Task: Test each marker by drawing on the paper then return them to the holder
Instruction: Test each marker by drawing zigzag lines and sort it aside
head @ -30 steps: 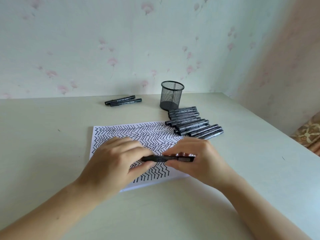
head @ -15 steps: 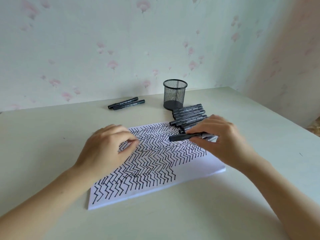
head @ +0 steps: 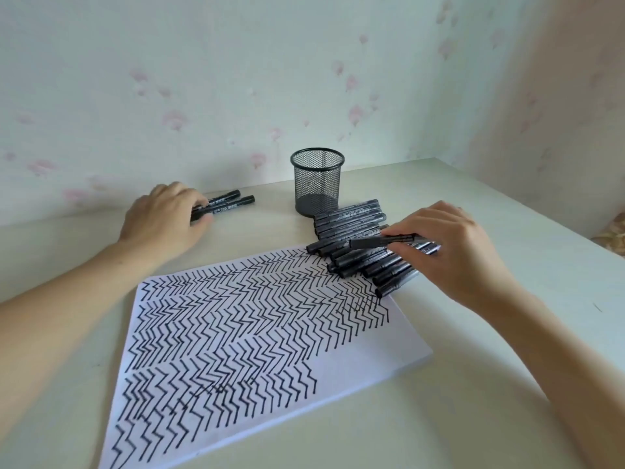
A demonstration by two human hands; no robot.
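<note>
Far left on table, left hand curls fingers around marker pair; right hand pinches marker above marker pile.

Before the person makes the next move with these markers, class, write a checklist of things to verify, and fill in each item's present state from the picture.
1. Right hand grips one marker over the pile of markers: ok.
2. That marker's cap is on: ok, no bare tip shows.
3. Left hand has reached the two markers near the wall: ok, fingers rest on them.
4. Holder stands upright, its mouth unblocked: ok.
5. Holder has markers in it: not ok, none show through the mesh.
6. Paper has room for more test lines: ok, the near right corner is blank.
</note>
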